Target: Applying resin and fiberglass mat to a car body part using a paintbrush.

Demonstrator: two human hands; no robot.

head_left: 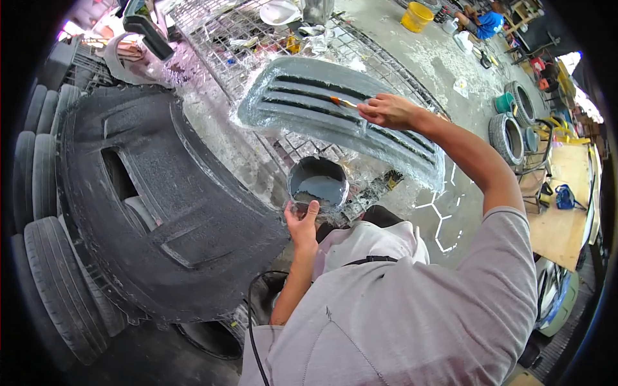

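Observation:
My right hand (389, 111) is closed round the handle of a small paintbrush (344, 102). Its orange-brown bristles point left and meet, or hang just over, a grey slotted panel (302, 128). Long dark slots run along this curved panel, and its rim looks pale and rough. Below it, my left hand (301, 225) grips the near side of a round, dark-walled pot (317, 165), thumb up. Grey liquid fills part of the pot. The left fingers are partly hidden under it.
A large black moulded panel (212, 225) with openings stands at left, before stacked tyres (55, 283). Under the grey panel is a wire-mesh table (219, 51) with a white bowl (280, 11). A yellow bucket (417, 17), more tyres (506, 138) and a seated person (487, 24) are at far right.

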